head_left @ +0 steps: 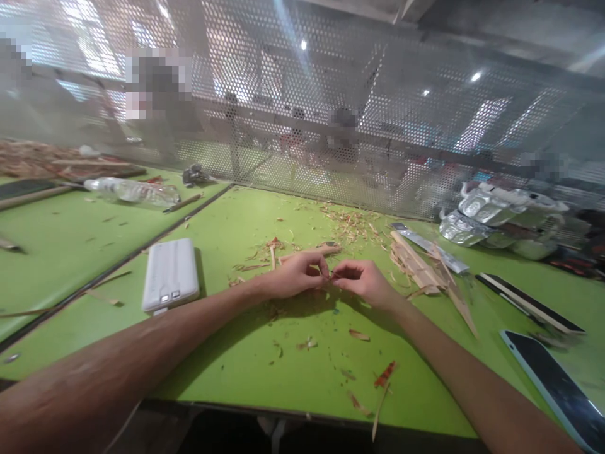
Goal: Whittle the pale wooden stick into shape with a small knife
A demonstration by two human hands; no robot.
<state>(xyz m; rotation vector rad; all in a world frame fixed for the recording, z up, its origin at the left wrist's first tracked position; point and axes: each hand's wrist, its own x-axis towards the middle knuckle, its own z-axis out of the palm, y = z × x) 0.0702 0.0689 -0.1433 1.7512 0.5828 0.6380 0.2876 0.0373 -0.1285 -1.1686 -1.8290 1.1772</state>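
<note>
My left hand (pixel 302 275) and my right hand (pixel 362 281) meet over the middle of the green table (pixel 222 369), fingertips almost touching. Both are closed in a pinch on a small dark piece between them, too small to name. Just behind my left hand lies a pale wooden piece (pixel 326 249) with a dark spot at its end. Thin shavings (pixel 350 224) are scattered beyond the hands, and more scraps (pixel 359 335) lie in front of them.
A white power bank (pixel 171 272) lies left of my hands. Wooden strips (pixel 416 261), a metal ruler (pixel 432 248), a dark flat bar (pixel 534 304) and a phone (pixel 553 384) lie right. Plastic bottles (pixel 132 191) stand out at back left. A perforated screen (pixel 302 151) crosses behind.
</note>
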